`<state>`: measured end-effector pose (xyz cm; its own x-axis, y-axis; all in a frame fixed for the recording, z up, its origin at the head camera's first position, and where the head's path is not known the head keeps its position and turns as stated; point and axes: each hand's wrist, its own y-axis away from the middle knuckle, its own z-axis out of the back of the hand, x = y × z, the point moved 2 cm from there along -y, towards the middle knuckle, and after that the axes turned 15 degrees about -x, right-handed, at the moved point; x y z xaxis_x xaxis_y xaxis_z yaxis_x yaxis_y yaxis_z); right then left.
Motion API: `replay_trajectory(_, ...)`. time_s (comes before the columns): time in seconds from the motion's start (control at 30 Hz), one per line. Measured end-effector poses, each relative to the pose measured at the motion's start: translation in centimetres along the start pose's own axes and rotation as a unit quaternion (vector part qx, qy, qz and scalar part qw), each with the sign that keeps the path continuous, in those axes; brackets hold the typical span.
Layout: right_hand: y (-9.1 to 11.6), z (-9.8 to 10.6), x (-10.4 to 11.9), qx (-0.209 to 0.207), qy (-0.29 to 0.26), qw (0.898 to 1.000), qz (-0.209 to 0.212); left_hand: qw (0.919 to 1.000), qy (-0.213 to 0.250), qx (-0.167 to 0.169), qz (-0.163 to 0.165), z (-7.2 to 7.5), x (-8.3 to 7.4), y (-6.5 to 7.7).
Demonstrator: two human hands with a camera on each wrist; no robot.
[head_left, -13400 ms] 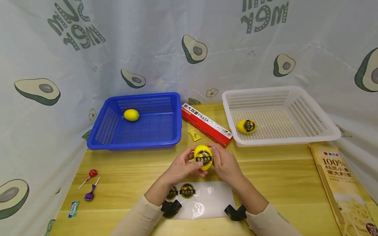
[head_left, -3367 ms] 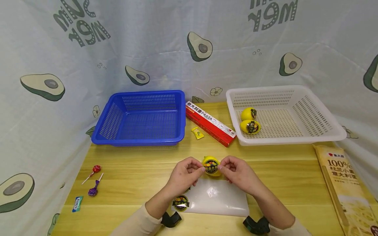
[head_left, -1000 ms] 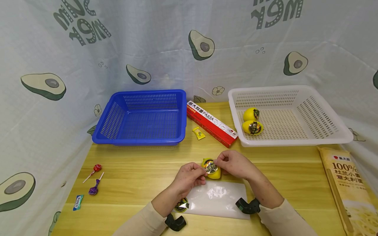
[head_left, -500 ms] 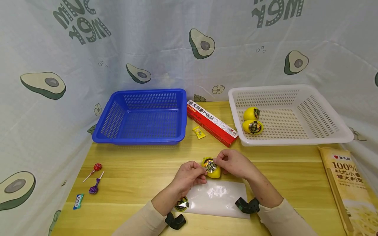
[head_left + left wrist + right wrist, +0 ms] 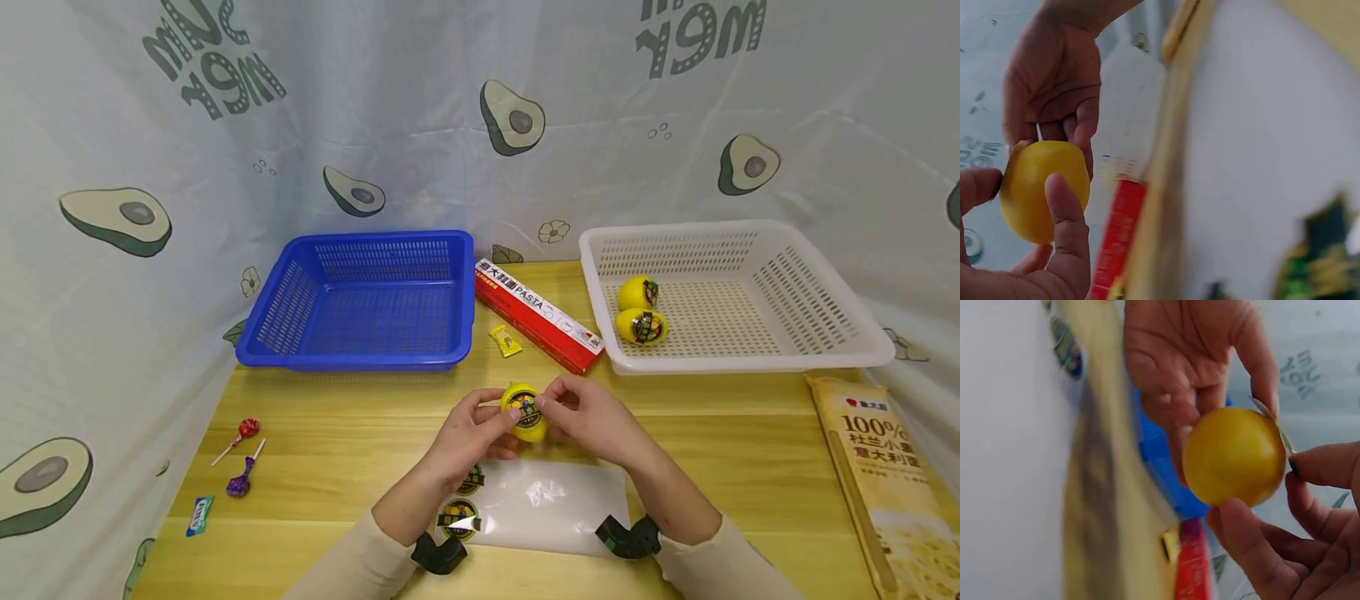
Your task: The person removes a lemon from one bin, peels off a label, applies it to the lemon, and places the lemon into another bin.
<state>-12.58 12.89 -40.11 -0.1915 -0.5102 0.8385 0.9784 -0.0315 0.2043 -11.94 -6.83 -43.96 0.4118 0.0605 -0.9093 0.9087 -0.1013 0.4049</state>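
A yellow lemon (image 5: 533,432) is held over the table, stem end away from me. My left hand (image 5: 467,433) grips its left side, thumb on the front and fingers behind. A round dark fruit sticker (image 5: 525,410) lies on the lemon's face. My right hand (image 5: 594,421) pinches the sticker's right edge between thumb and finger, while its other fingers touch the lemon from below. In the right wrist view, the sticker's edge (image 5: 1286,439) stands slightly away from the lemon. Below the hands lies a white backing sheet (image 5: 551,508) bearing several more stickers (image 5: 459,518).
A blue basket (image 5: 352,365) stands back left. The white basket (image 5: 750,363), back right, contains two stickered lemons (image 5: 642,326). Between them lie a red pasta box (image 5: 538,315) and yellow candy (image 5: 506,340). Lollipops (image 5: 238,486) are left, a noodle pack (image 5: 877,475) right.
Earlier, the lemon left the blue basket and another stickered one joined the white basket. Just now, my left hand has gone from pinching the sticker to gripping the lemon, raising it slightly leftward.
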Motion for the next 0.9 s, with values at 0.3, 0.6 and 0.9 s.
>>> replay_trajectory(0.3,2.5,1.6,3.9,-0.06,-0.088,0.993,0.05,0.9951,0.04,0.054,-0.072,-0.3,-4.9,1.6)
replay_trajectory(0.6,2.5,1.7,4.6,-0.083,-0.129,0.987,0.046,0.9919,0.087,0.053,-0.076,-1.2,-6.1,1.7)
replay_trajectory(0.9,2.4,0.9,4.5,-0.088,-0.12,0.988,0.041,0.9911,0.096,0.042,-0.083,-1.0,-5.7,1.3)
